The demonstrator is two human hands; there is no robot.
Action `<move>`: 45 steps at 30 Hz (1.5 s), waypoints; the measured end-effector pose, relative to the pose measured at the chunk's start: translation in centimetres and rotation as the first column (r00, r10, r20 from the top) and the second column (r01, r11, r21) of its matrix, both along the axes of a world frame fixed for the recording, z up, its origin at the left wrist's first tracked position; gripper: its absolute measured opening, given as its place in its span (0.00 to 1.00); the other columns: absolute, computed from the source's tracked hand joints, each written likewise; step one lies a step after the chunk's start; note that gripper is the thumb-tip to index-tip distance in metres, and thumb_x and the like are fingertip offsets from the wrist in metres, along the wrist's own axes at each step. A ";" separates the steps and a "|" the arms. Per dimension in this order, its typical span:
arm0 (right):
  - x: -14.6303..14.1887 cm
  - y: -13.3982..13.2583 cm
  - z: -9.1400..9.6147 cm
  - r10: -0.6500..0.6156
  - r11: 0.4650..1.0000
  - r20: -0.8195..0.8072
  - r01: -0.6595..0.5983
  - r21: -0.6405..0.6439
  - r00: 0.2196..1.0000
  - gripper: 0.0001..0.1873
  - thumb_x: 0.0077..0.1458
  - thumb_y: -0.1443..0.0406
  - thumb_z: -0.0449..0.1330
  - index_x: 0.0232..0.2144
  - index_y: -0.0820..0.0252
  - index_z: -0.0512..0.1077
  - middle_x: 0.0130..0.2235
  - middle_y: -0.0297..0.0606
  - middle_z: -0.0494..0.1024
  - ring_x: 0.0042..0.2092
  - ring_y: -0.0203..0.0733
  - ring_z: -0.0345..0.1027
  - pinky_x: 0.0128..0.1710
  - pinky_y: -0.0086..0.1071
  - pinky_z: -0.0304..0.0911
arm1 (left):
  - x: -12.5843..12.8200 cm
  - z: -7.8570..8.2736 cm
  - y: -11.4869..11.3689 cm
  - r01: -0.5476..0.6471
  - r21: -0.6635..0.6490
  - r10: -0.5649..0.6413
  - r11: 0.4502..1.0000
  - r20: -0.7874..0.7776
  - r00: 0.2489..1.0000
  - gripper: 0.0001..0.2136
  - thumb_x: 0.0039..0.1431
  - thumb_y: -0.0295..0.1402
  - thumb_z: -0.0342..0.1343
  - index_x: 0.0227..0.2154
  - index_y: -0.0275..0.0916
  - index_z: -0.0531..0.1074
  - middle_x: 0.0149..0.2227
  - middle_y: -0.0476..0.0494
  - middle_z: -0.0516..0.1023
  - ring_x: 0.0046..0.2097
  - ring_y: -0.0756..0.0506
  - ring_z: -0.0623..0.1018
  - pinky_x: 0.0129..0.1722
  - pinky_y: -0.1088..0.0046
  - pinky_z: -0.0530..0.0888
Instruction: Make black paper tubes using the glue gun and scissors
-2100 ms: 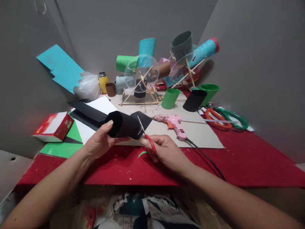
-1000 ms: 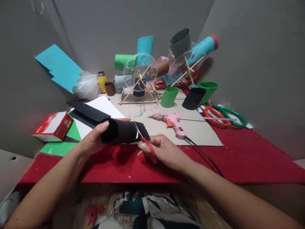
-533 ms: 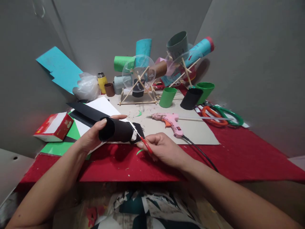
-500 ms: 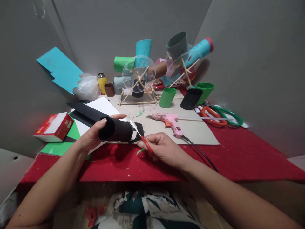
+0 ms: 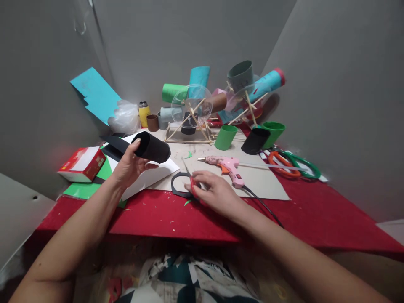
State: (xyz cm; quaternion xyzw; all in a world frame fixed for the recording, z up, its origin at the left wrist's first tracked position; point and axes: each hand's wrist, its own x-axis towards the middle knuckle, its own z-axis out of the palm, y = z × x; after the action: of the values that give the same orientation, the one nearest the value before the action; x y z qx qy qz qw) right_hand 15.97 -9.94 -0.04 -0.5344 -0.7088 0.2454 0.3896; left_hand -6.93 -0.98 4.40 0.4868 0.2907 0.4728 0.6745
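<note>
My left hand (image 5: 131, 165) grips a black paper tube (image 5: 153, 147), lifted above the white sheet (image 5: 148, 173) and pointing right. My right hand (image 5: 211, 191) holds small red-handled scissors (image 5: 192, 181), blades pointing away from me, and rests low on the table. A black paper ring offcut (image 5: 177, 188) lies flat on the table just left of my right hand, touching its fingers. The scissors' handles are mostly hidden by my fingers.
A pink glue gun (image 5: 227, 165) with a black cord lies on grey cardboard (image 5: 268, 181). Behind stand a stick-and-tube model (image 5: 202, 105), a green cup (image 5: 225, 137) and a black cup (image 5: 255, 141). Orange and green scissors (image 5: 292, 160) lie right. A red box (image 5: 82, 163) sits left on the red cloth (image 5: 315, 214).
The scissors cut through the tube's end; a black ring dropped onto the table. My left hand lifted the tube up and back, and my right hand lowered onto the ring.
</note>
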 end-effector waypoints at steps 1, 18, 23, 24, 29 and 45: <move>-0.6 -0.6 0.1 0.064 0.997 -0.002 -0.064 -0.040 0.998 0.08 0.53 0.63 0.60 0.25 0.58 0.75 0.41 0.43 0.76 0.44 0.48 0.69 0.47 0.40 0.61 | -0.1 0.0 0.1 0.003 -0.003 -0.003 1.000 0.003 1.000 0.22 0.56 0.49 0.53 0.47 0.39 0.73 0.40 0.40 0.81 0.40 0.42 0.80 0.36 0.68 0.75; 0.5 -3.5 1.3 -0.046 0.911 -0.657 -0.239 -0.337 0.752 0.21 0.48 0.48 0.65 0.32 0.61 0.77 0.20 0.35 0.75 0.23 0.37 0.67 0.27 0.31 0.65 | 0.6 -0.1 -1.8 0.132 -0.090 -0.126 0.987 0.063 0.990 0.26 0.54 0.48 0.55 0.51 0.38 0.71 0.51 0.34 0.76 0.48 0.35 0.77 0.41 0.59 0.76; 1.8 -3.0 3.0 -0.053 0.917 -0.589 -0.195 -0.349 0.807 0.22 0.46 0.46 0.66 0.31 0.59 0.77 0.20 0.34 0.74 0.22 0.37 0.66 0.25 0.31 0.63 | 1.0 -0.5 -2.4 0.210 -0.089 -0.208 0.974 0.032 0.978 0.28 0.54 0.46 0.56 0.56 0.39 0.67 0.55 0.33 0.72 0.51 0.34 0.75 0.43 0.59 0.76; 2.2 -2.7 3.2 -0.046 0.914 -0.571 -0.196 -0.355 0.820 0.22 0.46 0.46 0.66 0.31 0.59 0.76 0.20 0.34 0.74 0.22 0.37 0.65 0.24 0.31 0.63 | 1.1 -0.6 -2.4 0.214 -0.095 -0.213 0.972 0.026 0.977 0.28 0.54 0.46 0.56 0.57 0.39 0.66 0.56 0.33 0.71 0.52 0.34 0.74 0.43 0.58 0.75; 3.8 -1.4 4.2 -0.004 0.912 -0.482 -0.194 -0.360 0.876 0.22 0.49 0.46 0.64 0.29 0.60 0.76 0.21 0.35 0.74 0.24 0.37 0.66 0.25 0.30 0.62 | 1.2 -1.5 -2.1 0.224 -0.127 -0.228 0.966 -0.013 0.974 0.29 0.55 0.46 0.55 0.58 0.38 0.64 0.58 0.32 0.69 0.55 0.31 0.71 0.45 0.55 0.74; 5.6 2.4 3.5 0.116 0.866 -0.504 -0.336 -0.372 0.856 0.21 0.51 0.48 0.63 0.30 0.63 0.73 0.18 0.30 0.67 0.22 0.34 0.60 0.25 0.29 0.56 | 1.4 -2.5 -2.0 0.403 -0.192 -0.423 0.895 -0.078 0.903 0.44 0.47 0.49 0.63 0.65 0.41 0.51 0.57 0.31 0.70 0.56 0.31 0.70 0.58 0.50 0.59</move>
State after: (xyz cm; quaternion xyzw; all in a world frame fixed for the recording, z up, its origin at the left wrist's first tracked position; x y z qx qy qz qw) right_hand 21.55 -7.58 3.45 -0.4452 -0.5780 0.5673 0.3821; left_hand -5.52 -2.98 1.95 0.5049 0.2594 0.2625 0.7803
